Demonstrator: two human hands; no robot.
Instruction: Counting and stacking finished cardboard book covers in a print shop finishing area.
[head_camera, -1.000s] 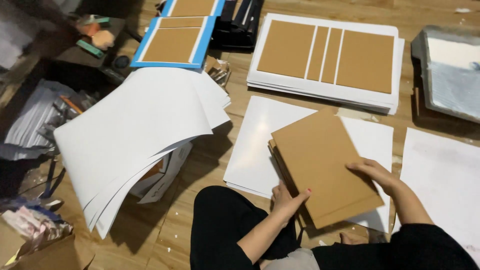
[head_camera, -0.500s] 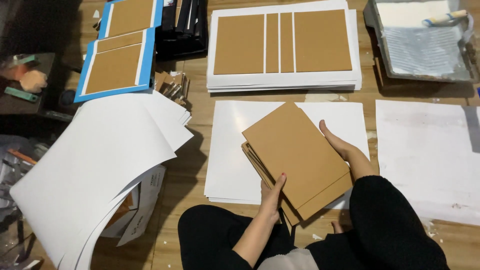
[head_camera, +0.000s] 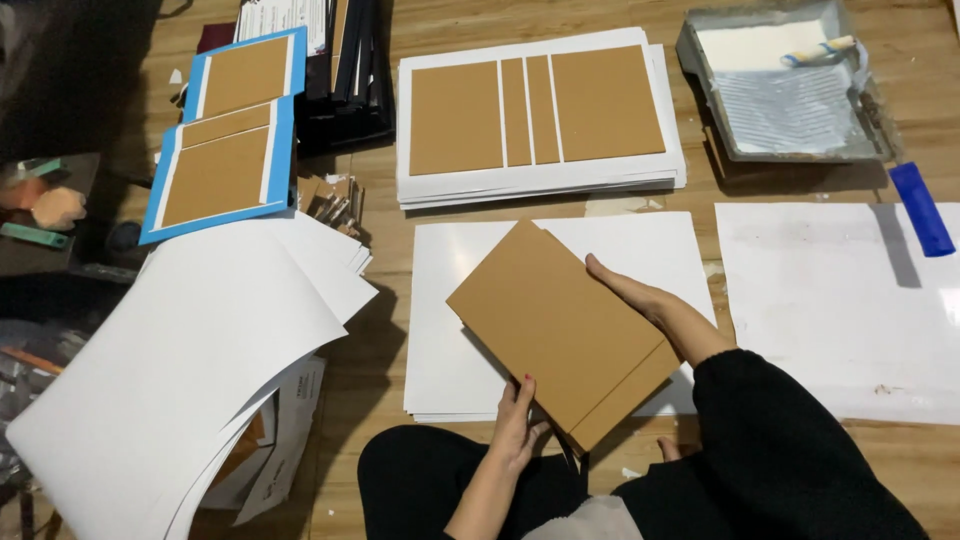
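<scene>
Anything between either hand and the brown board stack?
Nothing visible. The left hand grips the near edge of the brown board stack, and the right hand presses flat against its right edge. Both touch it directly, over the white sheets on the floor.
</scene>
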